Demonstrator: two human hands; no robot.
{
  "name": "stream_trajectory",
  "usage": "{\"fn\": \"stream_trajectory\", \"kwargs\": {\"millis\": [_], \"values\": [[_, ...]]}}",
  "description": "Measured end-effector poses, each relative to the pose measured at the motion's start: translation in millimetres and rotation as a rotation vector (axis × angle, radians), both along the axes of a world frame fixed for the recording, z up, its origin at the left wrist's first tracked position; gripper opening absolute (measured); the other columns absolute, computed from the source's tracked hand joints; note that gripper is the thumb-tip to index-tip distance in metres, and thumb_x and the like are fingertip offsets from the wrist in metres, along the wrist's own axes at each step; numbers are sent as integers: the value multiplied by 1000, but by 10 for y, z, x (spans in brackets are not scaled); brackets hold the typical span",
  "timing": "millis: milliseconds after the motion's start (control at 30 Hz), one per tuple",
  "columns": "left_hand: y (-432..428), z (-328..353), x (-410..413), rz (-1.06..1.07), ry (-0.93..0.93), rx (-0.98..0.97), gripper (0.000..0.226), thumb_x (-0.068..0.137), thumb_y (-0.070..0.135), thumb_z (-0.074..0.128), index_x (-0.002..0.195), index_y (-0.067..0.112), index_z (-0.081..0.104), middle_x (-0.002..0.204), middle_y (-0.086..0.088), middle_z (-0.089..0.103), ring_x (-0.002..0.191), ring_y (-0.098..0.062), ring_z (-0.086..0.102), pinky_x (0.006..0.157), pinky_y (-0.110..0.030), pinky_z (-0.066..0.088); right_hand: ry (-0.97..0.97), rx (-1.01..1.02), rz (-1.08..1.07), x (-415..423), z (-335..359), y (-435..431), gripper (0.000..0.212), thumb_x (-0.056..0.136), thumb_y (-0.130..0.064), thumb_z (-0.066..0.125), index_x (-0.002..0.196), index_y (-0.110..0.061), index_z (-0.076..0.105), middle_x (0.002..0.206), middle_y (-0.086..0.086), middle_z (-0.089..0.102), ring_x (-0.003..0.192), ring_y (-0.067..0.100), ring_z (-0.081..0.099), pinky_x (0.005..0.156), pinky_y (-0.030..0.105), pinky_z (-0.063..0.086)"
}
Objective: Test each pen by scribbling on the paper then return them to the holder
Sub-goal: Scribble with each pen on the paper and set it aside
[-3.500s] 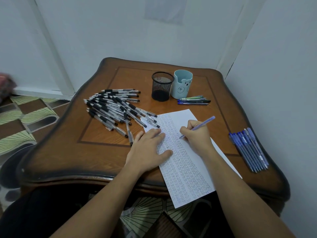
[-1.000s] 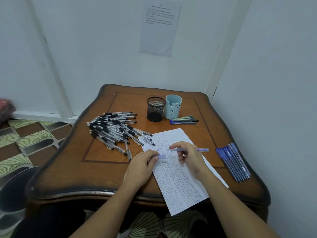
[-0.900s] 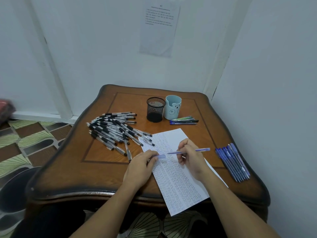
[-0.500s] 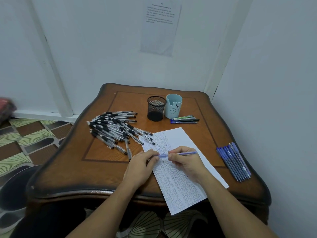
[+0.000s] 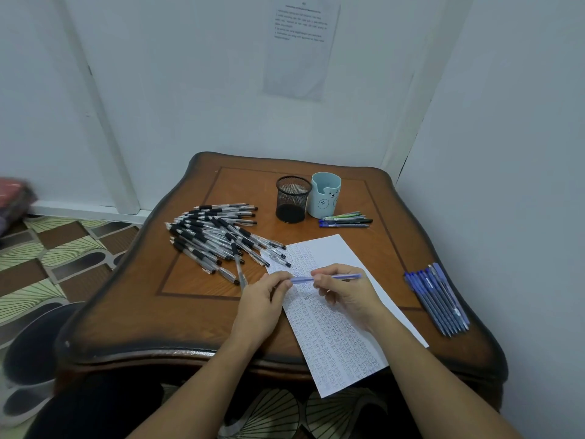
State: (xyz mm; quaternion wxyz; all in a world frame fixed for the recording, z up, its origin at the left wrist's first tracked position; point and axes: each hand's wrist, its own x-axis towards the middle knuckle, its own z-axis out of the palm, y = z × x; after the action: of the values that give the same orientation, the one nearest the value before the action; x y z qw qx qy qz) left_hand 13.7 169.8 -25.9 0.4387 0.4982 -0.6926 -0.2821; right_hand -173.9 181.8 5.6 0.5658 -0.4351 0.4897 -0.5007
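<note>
A blue pen point(image 5: 302, 279) lies level above the scribbled paper point(image 5: 335, 327), held at both ends. My left hand point(image 5: 261, 301) pinches its capped left end and my right hand point(image 5: 346, 291) grips the barrel. A black mesh holder point(image 5: 292, 198) and a light blue bear cup point(image 5: 325, 194) stand at the back of the table. A big pile of black-grip pens point(image 5: 215, 239) lies to the left. A row of blue pens point(image 5: 438, 297) lies at the right edge.
The brown wooden table point(image 5: 196, 312) stands in a corner between white walls. A few coloured pens point(image 5: 345, 219) lie beside the bear cup. A printed sheet point(image 5: 300, 42) hangs on the back wall. Patterned floor tiles point(image 5: 47, 248) show at the left.
My right hand stopped writing and turned the pen level. My left hand left the paper with the cap, and the cap now sits on the pen's tip. The view also tilted up.
</note>
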Motion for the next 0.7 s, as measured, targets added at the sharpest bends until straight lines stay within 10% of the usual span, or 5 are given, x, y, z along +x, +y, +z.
{"fn": "stream_trajectory", "kwargs": {"millis": [167,433,700], "values": [[17,13,17,22,2,-58,16,94,18,62,105,18,72,89,24,63,88,6,60,79,-5,41,159,-13,-6,-227,142,-12,10,75,-1,79,84,-6,80,73,10,70,63,16,56,53,23,45],[28,141,150,28,-9,-126,19,94,19,62,110,15,71,100,16,65,95,17,55,79,-1,39,1135,-109,327,-23,386,-130,22,96,-24,63,116,-31,70,92,-13,64,78,4,56,67,15,43],[-7,355,1186,163,-93,-147,28,94,24,62,121,19,66,113,8,68,102,-2,61,89,-21,51,1133,-303,500,988,529,-433,15,97,-19,60,109,-24,69,96,-9,61,84,7,56,68,16,43]]}}
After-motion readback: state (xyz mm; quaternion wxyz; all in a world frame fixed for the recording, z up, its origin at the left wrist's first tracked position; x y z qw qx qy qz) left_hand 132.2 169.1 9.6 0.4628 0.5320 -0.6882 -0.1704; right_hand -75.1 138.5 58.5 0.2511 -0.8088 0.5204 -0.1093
